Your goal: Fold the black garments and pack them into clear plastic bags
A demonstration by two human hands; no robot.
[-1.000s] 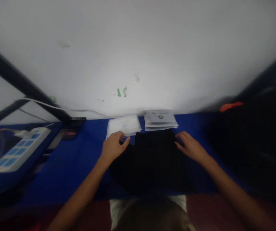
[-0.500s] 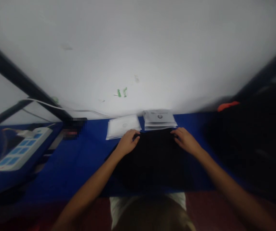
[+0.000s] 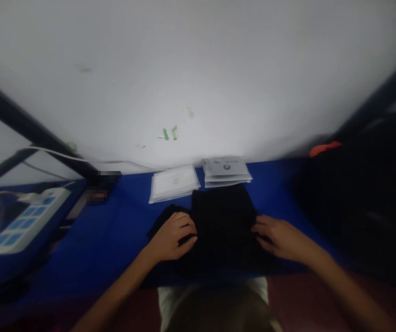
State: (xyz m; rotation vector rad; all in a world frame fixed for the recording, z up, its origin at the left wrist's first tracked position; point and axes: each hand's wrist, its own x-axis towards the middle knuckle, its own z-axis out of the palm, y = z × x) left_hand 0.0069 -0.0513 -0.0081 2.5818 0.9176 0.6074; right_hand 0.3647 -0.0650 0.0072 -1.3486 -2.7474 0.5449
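Note:
A black garment (image 3: 223,207) lies on the blue tabletop in front of me. Its upper part looks squared off, and a dark flap of it (image 3: 166,217) sticks out at the left. My left hand (image 3: 175,236) pinches the garment's left side, thumb and fingers curled in. On the opposite side my right hand (image 3: 277,235) grips the right edge, fingers bent and thumb below. Folds in the dark cloth are hard to make out. Just beyond it lie a stack of white plastic packets (image 3: 175,182) and a stack of grey printed packets (image 3: 227,170).
A power strip (image 3: 28,221) with blue sockets lies at the left, with a white cable (image 3: 115,161) along the wall. A large dark mass (image 3: 367,212) fills the right side, an orange item (image 3: 325,148) on its edge. Dark frame posts (image 3: 28,122) stand on both sides.
Both hands have moved from the garment's far corners down toward me, to its left and right sides. The far edge of the garment stays near the packets. The view has shifted slightly.

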